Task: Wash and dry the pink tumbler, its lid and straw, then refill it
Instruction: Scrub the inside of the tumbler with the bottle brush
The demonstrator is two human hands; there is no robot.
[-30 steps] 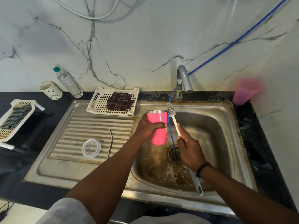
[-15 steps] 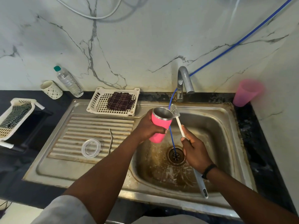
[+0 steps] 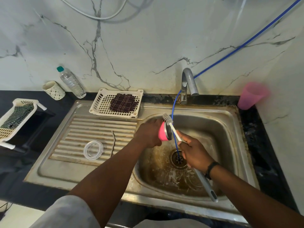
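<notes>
Our left hand (image 3: 148, 134) wraps its fingers around the pink tumbler (image 3: 162, 133), holding it over the left part of the sink (image 3: 218, 122). The tumbler lies on its side: its long axis runs roughly left to right, its base buried in our palm and its steel-rimmed mouth facing right, toward our other hand.

Our right hand (image 3: 195, 153) grips the shaft of the bottle brush (image 3: 174, 131), fingers curled tight around it. The brush runs on a slant, from the bristle head up and to the left of those fingers, down past our wrist to the grey handle end near the sink's front edge. The bristles sit just above the tumbler's rim, at its mouth; we cannot tell whether they touch the metal.

Between our two hands a thin blue hose (image 3: 174, 102) drops from the tap (image 3: 187, 83) to the drain (image 3: 178, 158), which lies just below our right fingers.

Left of our left hand, on the ribbed draining board, lie the metal straw (image 3: 112, 143), its length running front to back with a bent top, and beside it the clear lid (image 3: 93, 150), flat. Beyond them a white basket (image 3: 102, 102) holds a dark checked cloth (image 3: 123, 102).
</notes>
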